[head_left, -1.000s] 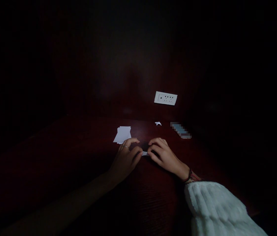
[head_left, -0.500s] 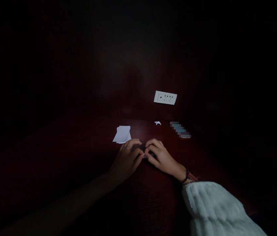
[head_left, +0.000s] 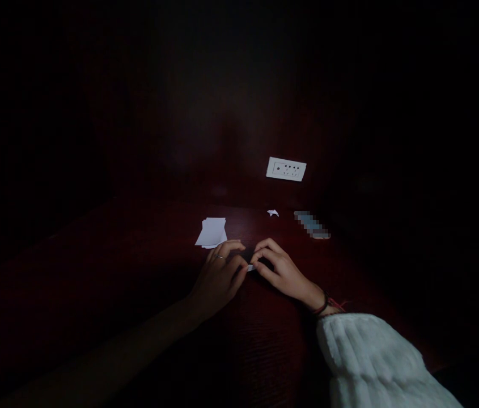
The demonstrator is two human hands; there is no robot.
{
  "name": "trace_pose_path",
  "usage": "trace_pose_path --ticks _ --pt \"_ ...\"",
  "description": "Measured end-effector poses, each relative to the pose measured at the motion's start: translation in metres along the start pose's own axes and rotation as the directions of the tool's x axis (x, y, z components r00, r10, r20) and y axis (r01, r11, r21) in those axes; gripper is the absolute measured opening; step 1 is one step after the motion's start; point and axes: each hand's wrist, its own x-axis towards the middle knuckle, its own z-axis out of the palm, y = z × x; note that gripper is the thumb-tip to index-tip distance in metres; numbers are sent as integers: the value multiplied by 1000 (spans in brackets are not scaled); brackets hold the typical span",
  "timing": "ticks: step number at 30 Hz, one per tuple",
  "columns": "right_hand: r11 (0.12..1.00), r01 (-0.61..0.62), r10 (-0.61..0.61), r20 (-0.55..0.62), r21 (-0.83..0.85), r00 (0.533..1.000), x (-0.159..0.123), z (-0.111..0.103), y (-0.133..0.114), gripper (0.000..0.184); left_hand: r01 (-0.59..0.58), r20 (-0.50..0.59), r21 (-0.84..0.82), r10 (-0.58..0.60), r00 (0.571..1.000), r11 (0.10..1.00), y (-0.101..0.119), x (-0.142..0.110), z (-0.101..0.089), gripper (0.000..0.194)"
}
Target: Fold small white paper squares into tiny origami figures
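A small piece of white paper lies between my fingertips on the dark red table, mostly covered by them. My left hand, with a ring on one finger, is closed in a pinch on the paper's left end. From the other side my right hand pinches its right end between thumb and fingers. Just beyond my left hand is a stack of white paper sheets, its near edge partly behind my fingers.
Farther back on the table sits a small folded white paper piece. Right of it lies a phone-shaped object, blurred out by pixelation. A white socket panel is mounted on the dark back wall. The surroundings are very dim.
My right hand has shifted slightly right, its fingertips a little higher, and more of the small paper shows between the hands. My left hand stays in place.
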Motion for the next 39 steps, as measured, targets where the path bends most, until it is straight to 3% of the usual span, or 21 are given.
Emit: trace_pose_path --ticks 5,12,20,25,31,39 --pt "999 19 -18 10 -34 1000 0 -1 -1 7 14 10 -1 -14 1000 1000 -2 0 1 7" --pt "1000 -12 10 -89 -17 996 -1 -3 -1 8 60 15 5 -60 998 998 -4 -1 3 6" --pt "1000 7 -7 -47 -2 999 -1 -4 -2 8 23 32 19 -24 999 1000 -2 -1 1 8" --pt "1000 11 -9 -71 19 997 0 -3 -1 9 69 34 5 -70 997 998 -2 -2 2 9" --pt "994 -65 82 -204 87 976 -1 0 9 9 97 36 -29 -96 995 995 -2 -3 2 7" --pt "985 -119 144 -219 123 965 0 4 14 11 163 17 -78 -162 987 983 -3 -2 1 16"
